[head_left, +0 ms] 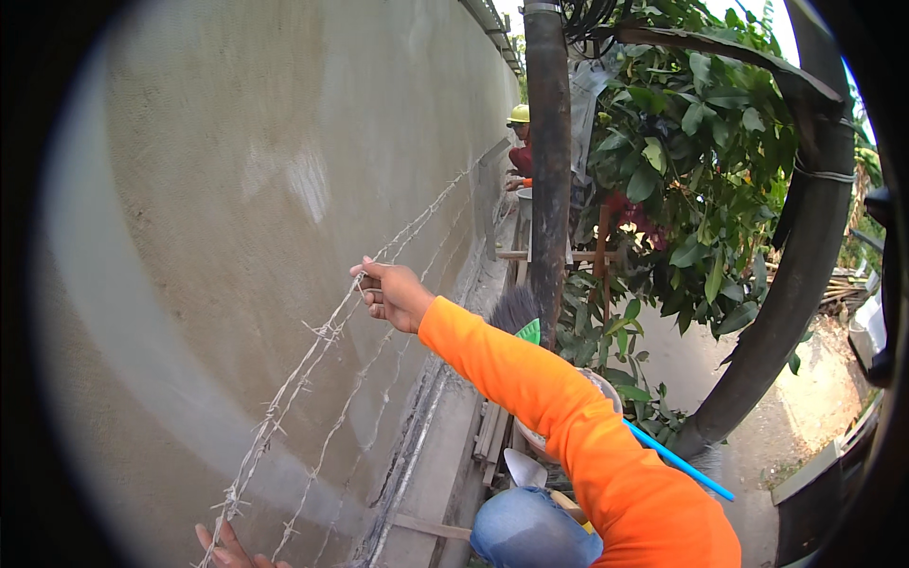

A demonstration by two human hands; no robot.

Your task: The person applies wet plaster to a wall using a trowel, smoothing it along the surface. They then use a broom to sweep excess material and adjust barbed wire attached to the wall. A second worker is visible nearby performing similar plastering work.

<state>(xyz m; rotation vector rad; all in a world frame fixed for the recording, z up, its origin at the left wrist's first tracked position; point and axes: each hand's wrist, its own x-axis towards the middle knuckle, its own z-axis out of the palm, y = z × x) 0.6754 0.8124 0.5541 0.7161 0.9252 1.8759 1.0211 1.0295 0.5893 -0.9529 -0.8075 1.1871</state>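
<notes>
Strands of rusty, pale-crusted barbed wire (pixel 275 417) run along a plastered wall from lower left to the far end. My right hand (pixel 398 295), in an orange sleeve, pinches the upper strand at mid-picture with its fingers curled. At the lower left edge, the fingers of my left hand (pixel 232 549) have the same strand between them; the rest of that hand is cut off. Lower strands hang slack below, close to the wall (pixel 237 189). A trowel (pixel 525 469) shows beside my jeans-clad knee (pixel 535 530).
Behind my forearm are a dark-bristled brush with a green part (pixel 527 331) and a bucket (pixel 606 386), partly hidden. A blue rod (pixel 677 459) slants at right. Dark poles (pixel 549 170) and leafy branches (pixel 701 189) crowd that side. Further along, a person in a yellow helmet (pixel 519 115) works.
</notes>
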